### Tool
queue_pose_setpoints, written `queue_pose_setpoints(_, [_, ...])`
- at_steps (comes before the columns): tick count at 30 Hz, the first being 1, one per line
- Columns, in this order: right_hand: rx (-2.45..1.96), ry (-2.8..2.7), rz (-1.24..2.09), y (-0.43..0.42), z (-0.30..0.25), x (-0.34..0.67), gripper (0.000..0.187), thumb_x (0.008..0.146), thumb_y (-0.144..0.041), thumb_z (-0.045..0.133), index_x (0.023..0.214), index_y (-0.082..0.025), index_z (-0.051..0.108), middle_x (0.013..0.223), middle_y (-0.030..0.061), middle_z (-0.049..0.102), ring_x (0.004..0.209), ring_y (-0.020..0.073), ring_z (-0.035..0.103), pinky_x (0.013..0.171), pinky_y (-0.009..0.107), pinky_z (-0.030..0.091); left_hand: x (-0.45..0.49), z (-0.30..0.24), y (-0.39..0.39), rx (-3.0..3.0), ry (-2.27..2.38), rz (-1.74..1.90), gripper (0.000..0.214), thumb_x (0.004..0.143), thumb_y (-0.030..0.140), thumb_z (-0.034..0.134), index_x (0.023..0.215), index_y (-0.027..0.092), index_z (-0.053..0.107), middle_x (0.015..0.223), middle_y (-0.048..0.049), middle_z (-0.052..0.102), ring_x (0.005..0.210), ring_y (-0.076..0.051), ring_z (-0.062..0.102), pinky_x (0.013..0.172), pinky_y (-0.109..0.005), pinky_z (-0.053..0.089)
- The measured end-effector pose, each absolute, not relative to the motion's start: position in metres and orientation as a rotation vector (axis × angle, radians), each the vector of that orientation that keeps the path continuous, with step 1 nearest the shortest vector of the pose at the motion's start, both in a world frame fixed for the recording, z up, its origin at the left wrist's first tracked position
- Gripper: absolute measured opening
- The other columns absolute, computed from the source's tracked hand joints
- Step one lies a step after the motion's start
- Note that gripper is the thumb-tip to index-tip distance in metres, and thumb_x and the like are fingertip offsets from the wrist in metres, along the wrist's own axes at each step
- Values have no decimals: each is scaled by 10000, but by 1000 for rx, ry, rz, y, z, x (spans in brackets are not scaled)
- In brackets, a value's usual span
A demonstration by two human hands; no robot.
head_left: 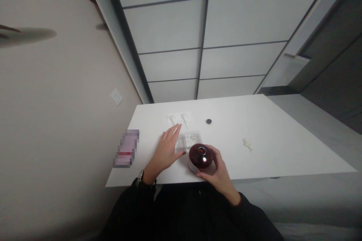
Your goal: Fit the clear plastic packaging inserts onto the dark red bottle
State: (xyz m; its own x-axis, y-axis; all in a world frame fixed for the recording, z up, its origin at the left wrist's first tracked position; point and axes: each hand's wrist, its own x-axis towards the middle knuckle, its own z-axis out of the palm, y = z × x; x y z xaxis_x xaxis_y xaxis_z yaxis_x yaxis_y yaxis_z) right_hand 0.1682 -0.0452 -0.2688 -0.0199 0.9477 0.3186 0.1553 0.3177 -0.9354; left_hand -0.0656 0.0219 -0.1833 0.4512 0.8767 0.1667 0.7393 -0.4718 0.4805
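Note:
A dark red-brown bottle (200, 158) with a round opening on top, no cap on it, is in my right hand (219, 171), whose fingers wrap its right side near the table's front edge. My left hand (167, 148) hovers left of the bottle with its fingers stretched out and the thumb apart, holding nothing. Just behind the bottle lies a clear plastic tray (193, 138) with small contents I cannot make out; my left hand partly covers its left end. A small dark round cap (208, 121) rests farther back.
Two white nozzle-like pieces (184, 118) lie at the back of the white table (234, 120). A small crumpled whitish piece (247, 144) is on the right. At the left edge sits a blurred pinkish item (128, 148). A wall (70, 120) borders the left side.

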Motion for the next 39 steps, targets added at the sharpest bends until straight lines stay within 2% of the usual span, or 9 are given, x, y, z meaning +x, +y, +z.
queue_pose_setpoints(4, [-1114, -1434, 825, -46, -267, 171, 808, 731, -427, 942, 1407, -255, 534, 1409, 137, 654, 1323, 356, 648, 1150, 544, 530, -38, -170, 36, 2521, 1390, 331, 1020, 819, 306, 889, 1648, 180, 308, 1619, -231, 510, 1556, -419, 410, 1289, -677, 251])
queue_pose_setpoints(8, [-1156, -1352, 769, -51, -271, 185, 785, 766, -429, 916, 1424, -259, 522, 1422, 133, 642, 1325, 346, 640, 1144, 540, 532, -23, -167, 42, 2641, 1425, 264, 848, 830, 397, 893, 1540, 171, 487, 1431, -223, 685, 1483, -428, 508, 1278, -757, 117])
queue_pose_setpoints(11, [-1183, -1282, 735, -54, -275, 197, 789, 771, -459, 907, 1429, -255, 522, 1433, 137, 625, 1333, 350, 627, 1149, 552, 525, -18, -164, 45, 2673, 1392, 298, 659, 849, 406, 876, 1404, 166, 614, 1399, -205, 709, 1417, -394, 583, 1302, -718, 90])
queue_pose_setpoints(15, [-1191, -1257, 737, -55, -279, 205, 791, 775, -475, 902, 1434, -256, 523, 1442, 146, 617, 1343, 355, 621, 1144, 559, 532, -15, -155, 44, 2622, 1340, 508, 662, 837, 424, 882, 1393, 184, 613, 1422, -160, 706, 1405, -370, 604, 1323, -691, 90])
queue_pose_setpoints(24, [-1171, -1277, 815, -57, -275, 210, 795, 778, -462, 914, 1448, -267, 532, 1462, 152, 628, 1372, 363, 615, 1169, 595, 504, -31, -127, 2, 2235, 1313, 921, 788, 809, 299, 863, 1483, 228, 460, 1399, -122, 686, 1346, -323, 644, 1309, -640, 279])
queue_pose_setpoints(27, [-1165, -1305, 820, -56, -271, 211, 782, 788, -460, 909, 1450, -271, 539, 1469, 146, 632, 1370, 362, 623, 1169, 590, 506, -41, -126, -17, 2044, 1259, 947, 838, 796, 281, 857, 1515, 260, 427, 1423, -124, 648, 1385, -337, 606, 1268, -604, 378])
queue_pose_setpoints(32, [-1141, -1388, 894, -55, -266, 210, 784, 792, -449, 912, 1462, -272, 545, 1492, 145, 630, 1389, 361, 613, 1185, 584, 493, -48, -137, -47, 1698, 1089, 942, 883, 792, 294, 891, 1528, 308, 404, 1497, -132, 596, 1441, -352, 560, 1260, -589, 406])
queue_pose_setpoints(35, [-1136, -1393, 935, -55, -264, 208, 800, 784, -455, 916, 1468, -264, 549, 1502, 151, 627, 1410, 368, 594, 1196, 590, 480, -46, -147, -60, 1477, 1006, 971, 855, 798, 352, 915, 1494, 318, 420, 1521, -140, 588, 1423, -358, 586, 1166, -542, 533])
queue_pose_setpoints(39, [-1137, -1414, 959, -54, -260, 207, 817, 771, -456, 925, 1475, -267, 556, 1483, 143, 649, 1393, 366, 613, 1182, 580, 497, -47, -161, -67, 1345, 1039, 1037, 828, 764, 496, 937, 1417, 296, 467, 1440, -147, 640, 1276, -348, 692, 955, -449, 670])
